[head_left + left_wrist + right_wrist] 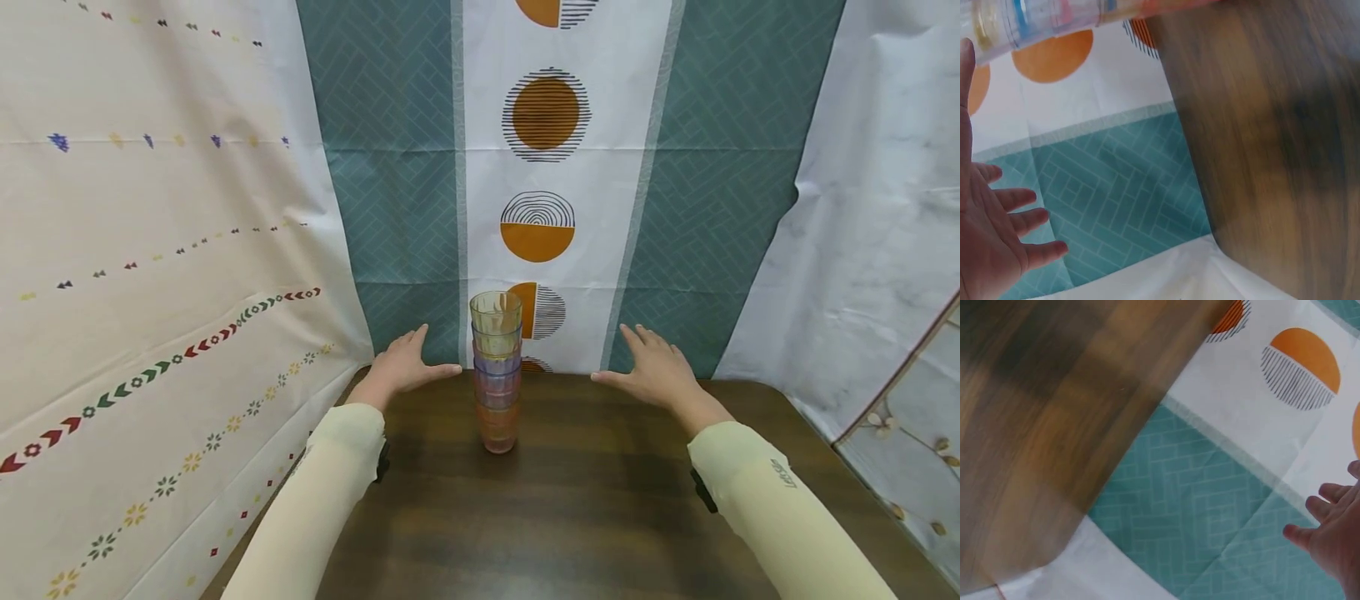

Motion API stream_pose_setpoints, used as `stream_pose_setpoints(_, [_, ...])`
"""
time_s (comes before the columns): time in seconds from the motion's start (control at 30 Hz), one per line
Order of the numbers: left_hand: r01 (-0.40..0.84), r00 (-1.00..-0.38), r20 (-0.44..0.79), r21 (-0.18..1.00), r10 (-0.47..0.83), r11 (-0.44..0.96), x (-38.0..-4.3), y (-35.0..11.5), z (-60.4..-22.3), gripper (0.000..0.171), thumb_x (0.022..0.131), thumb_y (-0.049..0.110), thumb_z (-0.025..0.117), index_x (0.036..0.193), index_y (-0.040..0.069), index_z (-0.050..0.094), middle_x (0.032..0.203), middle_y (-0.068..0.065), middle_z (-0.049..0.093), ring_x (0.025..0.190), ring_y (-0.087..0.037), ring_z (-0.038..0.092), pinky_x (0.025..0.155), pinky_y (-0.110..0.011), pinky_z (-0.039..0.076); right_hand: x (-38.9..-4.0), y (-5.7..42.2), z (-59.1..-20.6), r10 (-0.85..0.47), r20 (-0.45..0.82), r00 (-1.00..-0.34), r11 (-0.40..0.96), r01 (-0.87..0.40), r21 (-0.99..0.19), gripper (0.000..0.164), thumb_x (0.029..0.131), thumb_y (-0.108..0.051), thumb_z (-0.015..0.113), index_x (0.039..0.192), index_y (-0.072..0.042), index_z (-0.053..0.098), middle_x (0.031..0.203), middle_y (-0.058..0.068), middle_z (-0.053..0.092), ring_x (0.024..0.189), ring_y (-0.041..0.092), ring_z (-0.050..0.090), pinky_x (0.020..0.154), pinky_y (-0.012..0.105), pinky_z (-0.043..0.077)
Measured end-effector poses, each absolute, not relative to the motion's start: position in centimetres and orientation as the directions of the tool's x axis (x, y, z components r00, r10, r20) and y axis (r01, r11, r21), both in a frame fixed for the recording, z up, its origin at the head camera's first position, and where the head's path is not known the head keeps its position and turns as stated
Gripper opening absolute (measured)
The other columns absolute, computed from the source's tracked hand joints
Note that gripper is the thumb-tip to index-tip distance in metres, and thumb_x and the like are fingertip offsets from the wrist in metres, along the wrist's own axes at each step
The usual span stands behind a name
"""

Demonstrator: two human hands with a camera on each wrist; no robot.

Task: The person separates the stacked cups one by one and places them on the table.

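A dark brown, wood-grained table (570,517) with a faint sheen carried the load, its far edge straight and its far right corner rounded. On its far part, a little left of the middle and set in from the far edge, stood an upright, slender stack of nested translucent tumblers (497,387), yellow on top, purplish midway, orange-pink at the base.

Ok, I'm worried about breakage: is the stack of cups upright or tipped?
Upright: in the head view, the stack of cups stands on the table, base down and open rim up.
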State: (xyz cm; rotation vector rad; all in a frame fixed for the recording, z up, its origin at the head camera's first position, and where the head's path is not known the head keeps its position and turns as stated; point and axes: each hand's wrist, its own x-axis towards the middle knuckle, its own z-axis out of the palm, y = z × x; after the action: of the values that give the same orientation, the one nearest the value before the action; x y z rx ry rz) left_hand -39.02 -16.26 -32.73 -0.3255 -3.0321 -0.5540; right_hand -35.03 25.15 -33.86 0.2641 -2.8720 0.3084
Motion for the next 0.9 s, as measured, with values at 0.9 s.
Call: stream_pose_setpoints(0.9, [0.256,-0.960,0.135,0.775,0.244,0.578,-40.2,-10.9,-34.2,0.099,0.084,0.065,0.066,0.158,0.016,0.023,0.159,-0.012,0.032,0.144,-0.033,0.031,0.112,-0.056,0.032,-36.8,17.7,-30.3,-0.168,0.254,-0.953,0.845,-0.271,-0.461,0.105,0.087,-0.072,0.055,0.158,-0.005,0.017,0.160,0.024,0.021,0.145,0.043,0.024,0.112,0.064,0.024])
